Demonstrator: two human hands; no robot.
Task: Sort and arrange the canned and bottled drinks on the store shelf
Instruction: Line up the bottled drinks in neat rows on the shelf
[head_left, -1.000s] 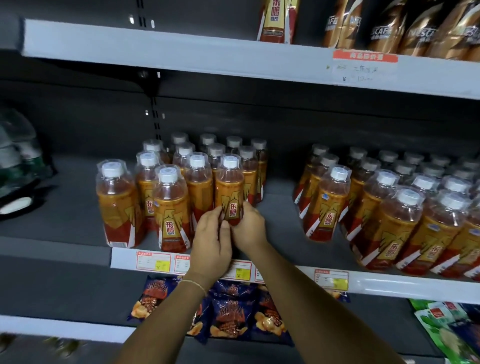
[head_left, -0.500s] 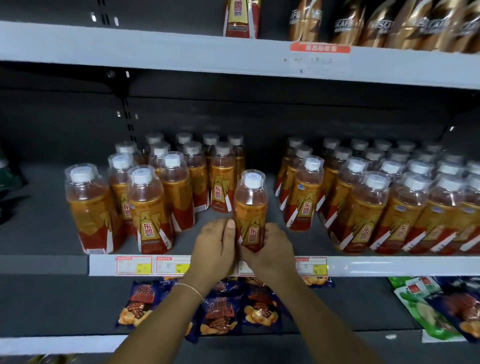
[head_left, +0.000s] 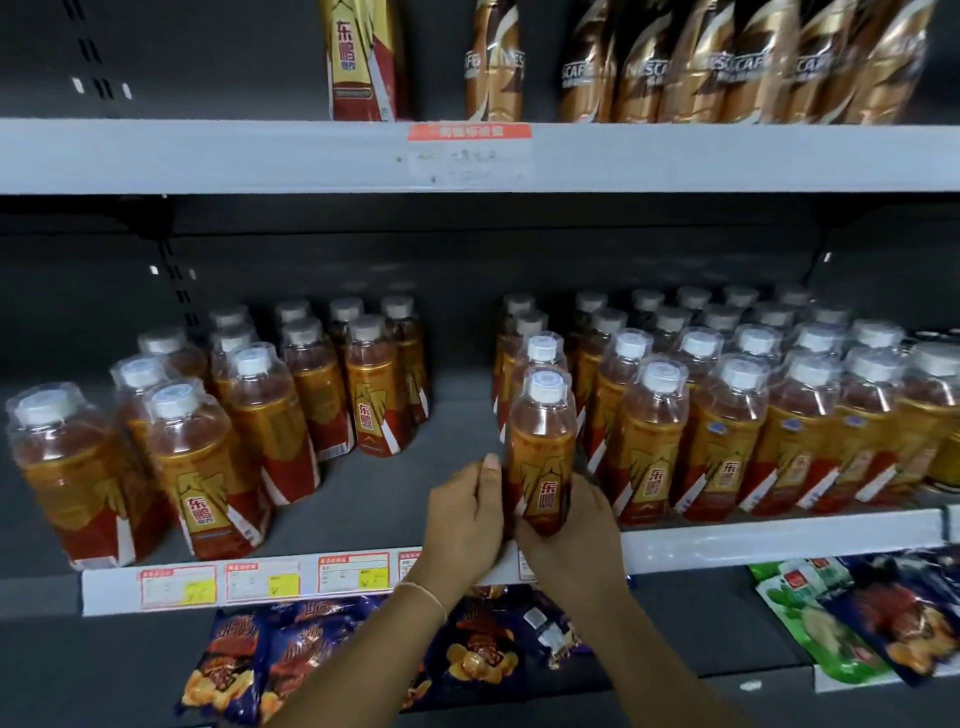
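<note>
We log bottle at shelf front edge, 9 o'clock end of big bottle group. Left hand grip curled on its 9 o'clock side, right hand grip wrapped round its 3 o'clock side.

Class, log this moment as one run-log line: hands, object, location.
left hand: grips bottle | right hand: grips bottle base | bottle: upright, front-left of right group, middle shelf

Bare shelf gap between left bottles, right bottles.
</note>
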